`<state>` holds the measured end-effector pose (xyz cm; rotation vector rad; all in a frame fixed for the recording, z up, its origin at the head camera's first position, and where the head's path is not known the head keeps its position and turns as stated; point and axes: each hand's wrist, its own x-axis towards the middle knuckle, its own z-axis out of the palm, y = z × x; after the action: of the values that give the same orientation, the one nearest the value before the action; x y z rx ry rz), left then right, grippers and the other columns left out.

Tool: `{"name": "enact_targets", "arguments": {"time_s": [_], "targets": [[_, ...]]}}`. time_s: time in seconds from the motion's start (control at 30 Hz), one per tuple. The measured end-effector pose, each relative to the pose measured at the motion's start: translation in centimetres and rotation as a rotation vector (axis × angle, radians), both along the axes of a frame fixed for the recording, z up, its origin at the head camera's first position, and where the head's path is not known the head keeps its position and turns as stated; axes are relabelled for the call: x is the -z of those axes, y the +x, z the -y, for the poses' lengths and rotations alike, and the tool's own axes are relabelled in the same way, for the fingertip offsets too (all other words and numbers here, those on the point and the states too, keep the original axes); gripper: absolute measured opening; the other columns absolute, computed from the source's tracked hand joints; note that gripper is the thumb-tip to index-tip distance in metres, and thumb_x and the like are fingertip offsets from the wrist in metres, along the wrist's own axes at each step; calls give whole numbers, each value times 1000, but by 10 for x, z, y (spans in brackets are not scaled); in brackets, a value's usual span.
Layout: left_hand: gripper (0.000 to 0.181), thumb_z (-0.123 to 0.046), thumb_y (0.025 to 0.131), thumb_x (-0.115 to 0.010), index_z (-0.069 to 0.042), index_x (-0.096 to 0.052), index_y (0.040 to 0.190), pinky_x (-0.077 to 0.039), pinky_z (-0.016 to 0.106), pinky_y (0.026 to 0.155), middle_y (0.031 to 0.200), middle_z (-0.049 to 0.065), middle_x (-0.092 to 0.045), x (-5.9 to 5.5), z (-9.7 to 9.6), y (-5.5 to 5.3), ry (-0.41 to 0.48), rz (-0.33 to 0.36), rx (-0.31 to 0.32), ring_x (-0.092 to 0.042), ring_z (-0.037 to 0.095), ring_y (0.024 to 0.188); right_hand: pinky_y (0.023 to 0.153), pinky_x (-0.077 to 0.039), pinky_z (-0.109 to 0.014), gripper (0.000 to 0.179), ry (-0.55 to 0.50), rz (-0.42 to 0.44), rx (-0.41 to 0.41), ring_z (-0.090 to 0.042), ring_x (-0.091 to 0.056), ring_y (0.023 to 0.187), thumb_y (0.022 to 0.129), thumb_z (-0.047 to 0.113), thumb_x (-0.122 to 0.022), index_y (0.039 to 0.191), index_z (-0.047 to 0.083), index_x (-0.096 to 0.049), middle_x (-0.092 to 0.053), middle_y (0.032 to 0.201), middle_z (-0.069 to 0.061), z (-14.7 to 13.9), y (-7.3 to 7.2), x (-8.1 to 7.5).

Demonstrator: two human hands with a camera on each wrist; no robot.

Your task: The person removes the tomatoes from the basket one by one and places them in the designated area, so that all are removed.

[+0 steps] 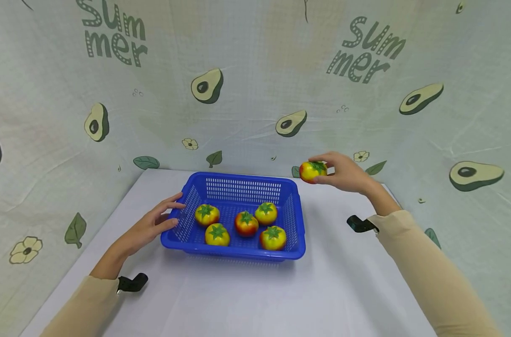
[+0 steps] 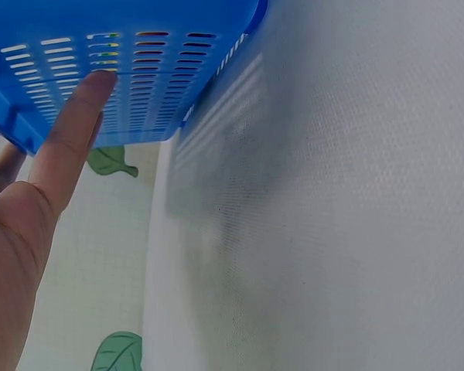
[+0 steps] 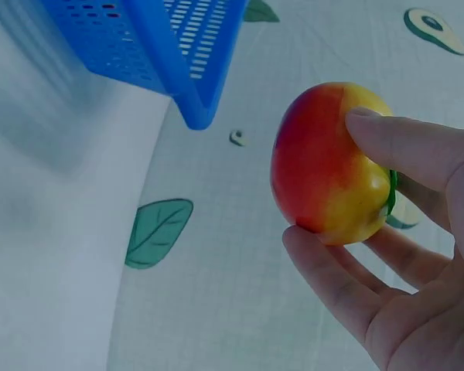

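Observation:
A yellow-and-red toy-like tomato with a green leafy top is pinched between the thumb and fingers of my right hand, raised beyond the basket's back right corner. The right wrist view shows the red side of that tomato. My left hand is at the left end of the blue plastic basket, its fingers extended by the rim. In the left wrist view the thumb lies against the basket's slotted wall. Several similar tomatoes, including a redder one, sit inside the basket with their leafy tops up.
The basket stands on a white table. Behind it and at both sides hangs a pale cloth printed with avocados, leaves and lettering. Black wrist mounts stick out from both sleeves.

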<state>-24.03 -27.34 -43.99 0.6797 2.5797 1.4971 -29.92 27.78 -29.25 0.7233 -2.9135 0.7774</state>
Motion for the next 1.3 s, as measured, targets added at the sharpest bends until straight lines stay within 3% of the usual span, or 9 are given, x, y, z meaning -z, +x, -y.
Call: {"name": "enact_targets", "arguments": {"time_s": [0.47,0.8,1.3], "targets": [[45,-20,109,-60,-11,-51,153,-22,77,120,178,11,-17,0,0,1,13,6,4,-15,51,160,101,-53,-65,54,20,12,53,-49,-57,126,97,18,-79,146,4,-62,-60,146,-24,-23,3,15],[45,-17,109,-59,-11,-51,153,-21,76,121,178,11,-17,2,2,0,31,2,19,-15,50,160,98,-58,-61,55,21,42,87,-49,-56,126,97,19,-80,147,5,-61,-59,146,-24,-35,1,32],[44,-18,109,-60,-13,-52,152,-18,78,121,178,11,-16,2,2,0,36,7,20,-11,49,161,99,-56,-63,57,13,72,117,-50,-57,125,96,19,-80,147,4,-61,-59,146,-26,-44,-5,64]]}}
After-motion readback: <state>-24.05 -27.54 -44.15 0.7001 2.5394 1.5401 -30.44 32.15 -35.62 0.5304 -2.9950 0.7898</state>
